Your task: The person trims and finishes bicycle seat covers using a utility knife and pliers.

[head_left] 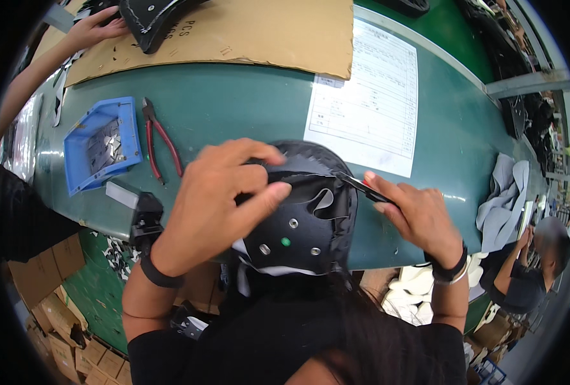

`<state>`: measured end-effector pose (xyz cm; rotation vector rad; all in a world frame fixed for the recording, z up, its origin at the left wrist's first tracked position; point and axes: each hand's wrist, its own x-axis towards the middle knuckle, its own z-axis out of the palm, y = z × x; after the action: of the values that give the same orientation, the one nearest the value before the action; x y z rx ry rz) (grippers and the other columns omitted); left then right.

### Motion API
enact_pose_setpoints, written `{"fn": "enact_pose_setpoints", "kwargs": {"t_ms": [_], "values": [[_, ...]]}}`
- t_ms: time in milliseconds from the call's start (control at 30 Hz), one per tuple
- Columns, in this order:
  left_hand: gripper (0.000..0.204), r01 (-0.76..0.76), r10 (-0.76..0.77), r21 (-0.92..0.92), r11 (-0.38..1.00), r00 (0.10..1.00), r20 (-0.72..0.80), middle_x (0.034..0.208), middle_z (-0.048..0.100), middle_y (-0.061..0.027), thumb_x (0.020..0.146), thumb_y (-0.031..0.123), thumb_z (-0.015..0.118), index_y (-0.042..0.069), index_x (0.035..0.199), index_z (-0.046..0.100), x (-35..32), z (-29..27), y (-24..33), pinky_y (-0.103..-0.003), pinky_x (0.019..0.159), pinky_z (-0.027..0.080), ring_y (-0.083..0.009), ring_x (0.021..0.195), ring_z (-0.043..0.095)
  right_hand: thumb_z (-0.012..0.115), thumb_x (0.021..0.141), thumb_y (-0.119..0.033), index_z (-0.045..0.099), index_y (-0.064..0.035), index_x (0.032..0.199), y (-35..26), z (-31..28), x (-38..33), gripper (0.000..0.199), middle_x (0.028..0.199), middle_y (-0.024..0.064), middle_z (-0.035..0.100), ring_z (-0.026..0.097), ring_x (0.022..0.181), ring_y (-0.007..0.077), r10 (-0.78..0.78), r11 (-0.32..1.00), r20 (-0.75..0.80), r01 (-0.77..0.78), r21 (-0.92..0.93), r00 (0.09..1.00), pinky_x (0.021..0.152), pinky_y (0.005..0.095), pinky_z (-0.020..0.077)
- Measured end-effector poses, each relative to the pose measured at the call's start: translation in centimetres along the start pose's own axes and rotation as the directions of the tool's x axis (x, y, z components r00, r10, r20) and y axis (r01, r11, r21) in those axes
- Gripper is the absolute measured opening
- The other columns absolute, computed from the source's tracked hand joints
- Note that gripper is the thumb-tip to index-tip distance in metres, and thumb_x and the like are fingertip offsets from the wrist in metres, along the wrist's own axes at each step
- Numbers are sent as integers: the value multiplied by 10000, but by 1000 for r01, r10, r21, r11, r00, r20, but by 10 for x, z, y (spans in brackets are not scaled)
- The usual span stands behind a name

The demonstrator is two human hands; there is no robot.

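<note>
A black padded, cover-wrapped piece lies at the table's near edge, close to my body. Metal-ringed holes and a green dot mark its dark base, and loose black fabric with a ragged edge runs across its far part. Over its left side is my left hand, thumb and fingers apart, with nothing in it. My right hand is closed around a slim black knife-like tool with a red detail. The tool's tip meets the fabric edge at the piece's upper right.
A blue bin of small metal bits and red-handled cutting pliers sit to the left. Beyond are a printed sheet and cardboard. Another person's hand touches a black piece. Grey fabric lies right.
</note>
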<state>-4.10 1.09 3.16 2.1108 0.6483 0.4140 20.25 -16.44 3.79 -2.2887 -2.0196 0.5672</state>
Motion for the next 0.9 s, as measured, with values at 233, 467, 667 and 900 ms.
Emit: {"fn": "enact_pose_setpoints", "kwargs": {"t_ms": [233,467,667,900], "values": [[197,2,4,292,956,1000,-21,703,597,-73,763,216,716,71,727,587,17,42,-3,-340,590,415,-266,639,574,590,886,-226,483,-203,1357,-5,-27,46,484,695,95,564,566,595,317,-166,986,246,166,21,955,525,411,405],[315,198,-158,-506,840,980,122,495,349,-18,692,90,658,44,500,413,44,33,-9,-315,489,251,-154,469,351,639,864,-236,430,-225,1399,-18,8,-4,574,641,93,523,532,516,314,-26,998,195,16,55,980,467,406,395],[292,2,-1,-20,1000,999,34,578,474,-39,763,272,741,75,645,561,36,36,0,-310,453,330,-175,500,480,653,857,-230,455,-258,1390,-23,11,-8,569,610,87,496,513,470,303,46,984,55,-55,168,997,432,404,387],[259,-161,110,257,953,974,199,774,514,-36,734,274,747,104,662,565,27,48,-1,-339,656,349,-219,813,496,664,840,-206,455,-213,1387,-18,-4,3,586,671,105,548,549,530,323,-37,998,185,29,48,982,475,405,417]]}}
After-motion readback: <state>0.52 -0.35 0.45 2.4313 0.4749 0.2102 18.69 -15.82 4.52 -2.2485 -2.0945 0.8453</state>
